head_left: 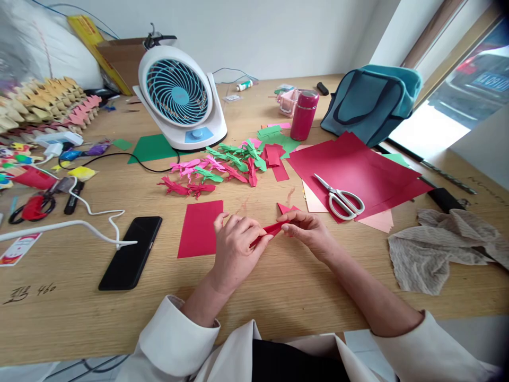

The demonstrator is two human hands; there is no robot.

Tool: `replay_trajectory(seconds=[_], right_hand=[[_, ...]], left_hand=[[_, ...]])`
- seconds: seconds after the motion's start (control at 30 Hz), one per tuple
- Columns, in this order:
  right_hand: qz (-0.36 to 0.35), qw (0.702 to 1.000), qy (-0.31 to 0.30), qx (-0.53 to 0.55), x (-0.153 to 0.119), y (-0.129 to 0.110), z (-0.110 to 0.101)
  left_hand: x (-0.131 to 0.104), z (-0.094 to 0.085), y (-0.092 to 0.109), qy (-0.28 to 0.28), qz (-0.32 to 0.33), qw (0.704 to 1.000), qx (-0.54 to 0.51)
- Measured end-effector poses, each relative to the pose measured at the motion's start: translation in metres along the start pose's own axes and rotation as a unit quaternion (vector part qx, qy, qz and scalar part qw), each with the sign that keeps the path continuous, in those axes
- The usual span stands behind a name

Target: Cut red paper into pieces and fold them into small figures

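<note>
Between my two hands is a narrow folded piece of red paper [271, 229], held just above the wooden table. My left hand [237, 243] pinches its left end, and the fingers of my right hand [308, 231] close on its right end. A pointed red paper flap [287, 209] shows just beyond my right fingers; I cannot tell whether it belongs to the same piece. Partly behind my left hand lies a flat red paper rectangle [200, 229]. Farther back is a pile of folded paper figures [230, 159] in green, pink and red.
White-handled scissors [345, 203] rest on large red sheets [358, 170] at the right. A black phone [130, 253] lies at the left with a white cable across it. Behind stand a fan [181, 95], a red flask [304, 115] and a teal bag [369, 103]. A crumpled cloth [441, 246] lies far right.
</note>
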State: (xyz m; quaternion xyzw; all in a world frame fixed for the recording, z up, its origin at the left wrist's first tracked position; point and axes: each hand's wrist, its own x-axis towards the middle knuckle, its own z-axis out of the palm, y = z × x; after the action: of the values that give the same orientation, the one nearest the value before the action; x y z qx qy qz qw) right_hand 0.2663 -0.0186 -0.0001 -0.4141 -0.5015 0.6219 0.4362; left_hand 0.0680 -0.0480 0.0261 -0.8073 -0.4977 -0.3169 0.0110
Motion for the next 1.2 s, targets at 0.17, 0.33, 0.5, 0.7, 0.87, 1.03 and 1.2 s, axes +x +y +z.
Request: replay_trajectory(seconds=[0.17,0.33,0.5,0.7,0.87,1.03,1.2], right_hand=[[-0.009,1.000,0.013,0.000,0.0005,-0.0009,0.0012],[-0.008,1.000,0.012,0.008,0.0010,-0.0016,0.0020],[-0.009,1.000,0.016,0.024,-0.0001,-0.0025,0.0021],[0.002,0.999,0.037,0.013,0.0002,-0.0014,0.0013],[0.000,0.999,0.045,0.011,0.0001,0.0015,-0.0001],[0.001,0.999,0.047,0.016,0.0001,0.0039,-0.0020],[-0.007,0.999,0.038,0.016,-0.0020,0.0016,-0.0022]], left_hand=[[-0.0008,-0.0002,0.0010,0.001,0.020,1.000,0.004],[-0.0005,-0.0005,0.0018,-0.001,0.026,1.000,-0.001],[-0.0002,-0.0007,0.0026,-0.004,0.022,1.000,-0.004],[-0.0004,0.0006,0.0016,-0.005,0.018,1.000,-0.015],[0.0000,0.0010,0.0011,-0.003,0.017,1.000,-0.016],[0.0000,0.0008,0.0009,-0.007,0.007,1.000,-0.027],[0.0001,0.0005,-0.0004,-0.016,-0.006,0.999,-0.030]])
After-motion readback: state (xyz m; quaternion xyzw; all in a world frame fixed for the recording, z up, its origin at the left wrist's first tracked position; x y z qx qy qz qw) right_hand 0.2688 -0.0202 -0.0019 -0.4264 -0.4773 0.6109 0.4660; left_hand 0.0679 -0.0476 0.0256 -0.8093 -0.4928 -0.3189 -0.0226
